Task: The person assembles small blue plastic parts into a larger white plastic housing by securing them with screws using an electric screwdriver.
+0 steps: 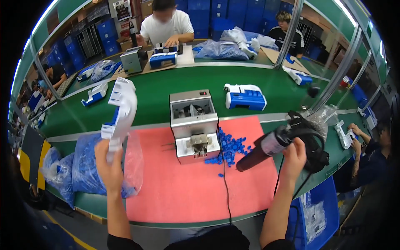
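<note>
My left hand [109,166] is raised at the left of the pink mat, closed around the lower end of a white plastic housing [125,104] with blue parts on its inner side. The housing stands nearly upright in the grip. At the right, my right hand [293,157] has its fingers curled at the upper end of a dark cylindrical tool [260,153] with a pale label. That tool slants down toward the mat, its lower end beside a scatter of small blue plastic pieces [231,146]. Between my hands stands a metal screw feeder [195,125] with an open top tray.
Blue plastic-wrapped bags [87,166] lie left of the pink mat [179,191]. Beyond the feeder, a blue-and-white housing [246,98] rests on the green belt [154,91]. A black bag [310,146] and cables sit at the right, above a blue bin [329,208]. Several people work nearby.
</note>
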The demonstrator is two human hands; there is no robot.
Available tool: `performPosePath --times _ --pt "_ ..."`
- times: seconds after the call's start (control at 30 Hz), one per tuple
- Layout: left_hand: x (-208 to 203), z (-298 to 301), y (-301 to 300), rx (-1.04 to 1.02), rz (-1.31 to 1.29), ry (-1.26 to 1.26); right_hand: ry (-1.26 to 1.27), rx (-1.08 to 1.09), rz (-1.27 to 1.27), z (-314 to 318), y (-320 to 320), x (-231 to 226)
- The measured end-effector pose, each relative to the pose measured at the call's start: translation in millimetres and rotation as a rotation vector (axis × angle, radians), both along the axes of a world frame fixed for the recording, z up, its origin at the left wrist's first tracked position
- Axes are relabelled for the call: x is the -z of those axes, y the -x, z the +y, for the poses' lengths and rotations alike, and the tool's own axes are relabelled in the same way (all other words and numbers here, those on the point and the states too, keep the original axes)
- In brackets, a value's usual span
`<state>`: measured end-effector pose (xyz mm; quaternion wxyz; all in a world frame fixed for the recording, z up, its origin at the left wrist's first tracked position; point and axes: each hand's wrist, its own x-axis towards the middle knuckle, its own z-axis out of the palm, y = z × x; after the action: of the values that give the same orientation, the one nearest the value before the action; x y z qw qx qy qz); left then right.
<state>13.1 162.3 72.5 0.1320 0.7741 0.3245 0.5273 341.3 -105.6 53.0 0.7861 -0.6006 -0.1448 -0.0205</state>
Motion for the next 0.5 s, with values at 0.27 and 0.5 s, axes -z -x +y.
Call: performPosePath --times 0.27,0.5 --pt "50.5 150.7 -70.7 0.098 0.423 -0.27 0.866 0.066 -0.742 128.3 -108.4 58.7" --pt "82.9 169.3 -91.4 0.111 0.588 -0.285 1.246 0.141 -1.209 186.2 -119.1 89.9"
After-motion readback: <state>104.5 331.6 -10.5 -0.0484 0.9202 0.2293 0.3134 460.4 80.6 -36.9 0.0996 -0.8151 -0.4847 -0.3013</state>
